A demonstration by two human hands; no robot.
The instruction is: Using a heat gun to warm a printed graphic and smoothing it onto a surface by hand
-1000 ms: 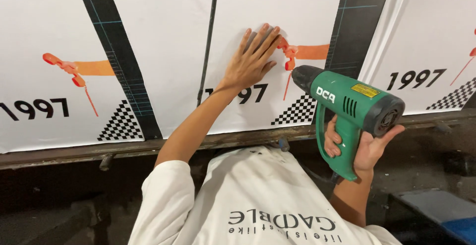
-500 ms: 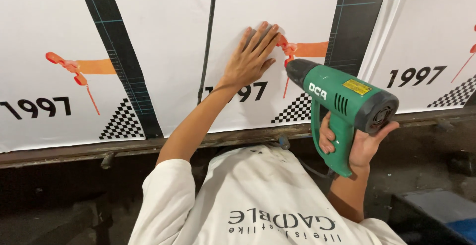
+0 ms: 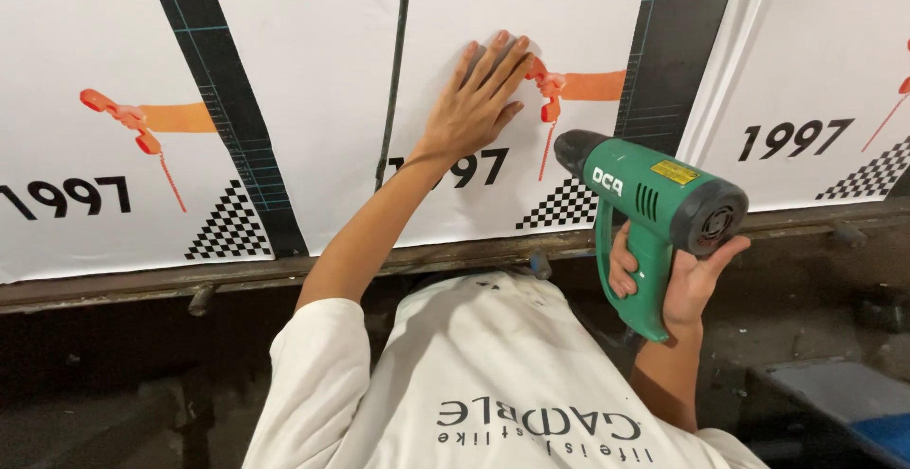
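Pressing flat with fingers spread, the left hand lies open on the white printed sheet, its palm beside a thin dark seam and its fingertips touching an orange handset graphic. It grips nothing. The right hand is wrapped around the handle of a green heat gun, held off the sheet with its black nozzle aimed at the print just right of the left hand, near a small black-and-white checkered patch.

A wide black stripe crosses the sheet well to the left of the left hand, and another runs down just behind the nozzle. Black numerals sit under the left wrist. Farther right hangs a second white panel, its edge overlapping by the right stripe.

The sheet ends below at a rusty metal rail that runs the whole width, just under the left forearm and close to the gun's handle. Beneath it the space is dark, with a blue object at the lower right, near the right elbow. The person's white T-shirt fills the room between the two arms.
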